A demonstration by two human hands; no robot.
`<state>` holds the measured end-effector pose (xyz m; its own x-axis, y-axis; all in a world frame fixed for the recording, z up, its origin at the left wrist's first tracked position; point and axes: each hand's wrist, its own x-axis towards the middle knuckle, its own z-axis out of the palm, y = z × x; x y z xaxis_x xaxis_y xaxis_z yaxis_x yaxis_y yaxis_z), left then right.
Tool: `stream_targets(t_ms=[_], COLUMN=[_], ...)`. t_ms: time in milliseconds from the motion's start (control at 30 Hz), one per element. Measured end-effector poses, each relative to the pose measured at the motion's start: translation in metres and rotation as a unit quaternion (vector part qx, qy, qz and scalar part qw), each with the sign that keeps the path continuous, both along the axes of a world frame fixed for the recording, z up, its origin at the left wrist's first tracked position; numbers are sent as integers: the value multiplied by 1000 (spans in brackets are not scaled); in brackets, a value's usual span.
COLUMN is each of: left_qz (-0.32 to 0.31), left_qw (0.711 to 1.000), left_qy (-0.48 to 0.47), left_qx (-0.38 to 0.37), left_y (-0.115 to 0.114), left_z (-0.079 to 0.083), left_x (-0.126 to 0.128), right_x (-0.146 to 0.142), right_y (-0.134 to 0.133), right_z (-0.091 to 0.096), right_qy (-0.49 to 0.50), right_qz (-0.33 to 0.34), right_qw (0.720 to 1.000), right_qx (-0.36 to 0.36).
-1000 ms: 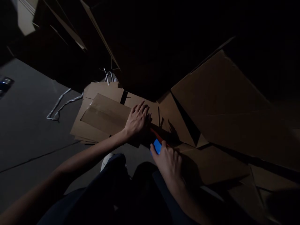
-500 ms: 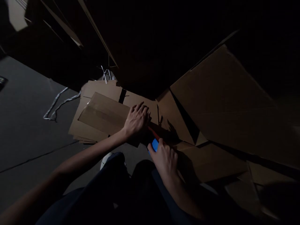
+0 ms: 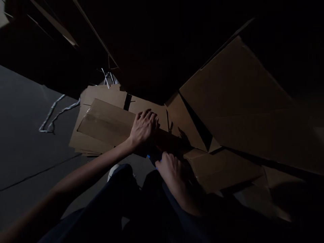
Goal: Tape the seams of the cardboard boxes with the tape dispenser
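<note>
The cardboard piece point(image 3: 108, 120) lies leftward from under the nearer left hand point(image 3: 143, 128), long axis slanting down rightward, while the right hand point(image 3: 172, 168) curls round a shadowed blue-edged object point(image 3: 148, 156); whether the left grip pinches, I cannot tell.

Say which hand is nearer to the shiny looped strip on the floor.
Left. The left hand lies on the cardboard, right of the strip; the right hand is farther right and lower in view.

A rectangular brown cardboard panel point(image 3: 108, 123) lies on flat tan cardboard sheets point(image 3: 101, 92); twisted silvery strapping point(image 3: 49, 114) lies left, apparently on grey floor point(image 3: 22, 145).
</note>
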<state>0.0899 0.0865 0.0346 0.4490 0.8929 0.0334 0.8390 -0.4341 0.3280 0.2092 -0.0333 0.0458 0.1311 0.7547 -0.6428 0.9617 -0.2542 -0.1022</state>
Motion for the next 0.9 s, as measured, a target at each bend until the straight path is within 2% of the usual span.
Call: stream_targets(t_ms=[67,133,200,267,333,367,433,533,633,733,900], left_qz=[1,-7,-11,-13,-14,-17,-20,-24,-28,-24,-33], left_qw=[1000,1000,1000,1000,1000,1000,1000,1000,1000,1000,999], left_qy=[-3,-7,-6,0,5,8,11,7,4,5,6], left_qx=[-6,-9,-5,-3,-3,-4,-4,2,5,3,4], left_y=[0,-1,-1,-1,-1,-2,-2,-3,-4,-2,-6], left_z=[-1,-2,-2,-1,0,1,1,1,-1,-1,5], left_x=[-1,-1,-2,-2,-1,-1,-1,-3,-5,-6,1], right_x=[22,49,75,98,114,119,127,132,128,122,114], right_y=[6,-1,-21,-49,-76,-88,-106,-119,-123,-121,-106], right_z=[27,54,74,80,72,63,39,3,-17,-16,4], right_qy=[26,85,116,28,-90,-133,-178,-242,-269,-261,-222], right_qz=[-22,-65,-97,-90,-63,-49,-19,-21,-37,-55,-32], right_qw=[999,992,971,938,906,896,904,900,886,863,792], right_qx=[3,63,184,334,408,420,389,361,375,430,569])
